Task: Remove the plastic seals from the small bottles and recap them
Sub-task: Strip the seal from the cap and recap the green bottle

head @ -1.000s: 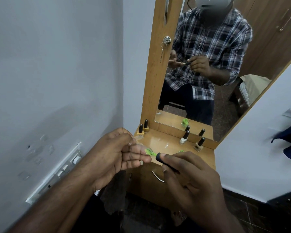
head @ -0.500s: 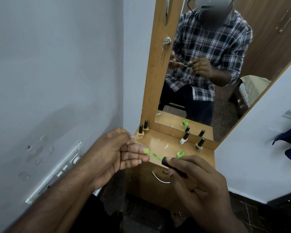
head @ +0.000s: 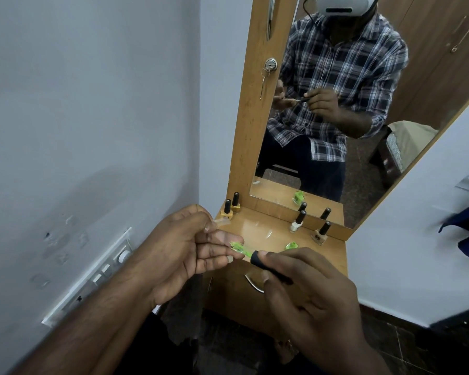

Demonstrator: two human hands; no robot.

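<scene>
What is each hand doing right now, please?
Left hand: pinching the green bottle.
Right hand: gripping the black cap.

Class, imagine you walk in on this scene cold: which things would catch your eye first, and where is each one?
Most striking are the two hands in the foreground: the right hand holds a long black cap whose bright green wet brush touches the left hand. Behind them, on the wooden dressing shelf, stands an open green bottle. Above it, the tall wood-framed mirror reflects the seated person.
</scene>
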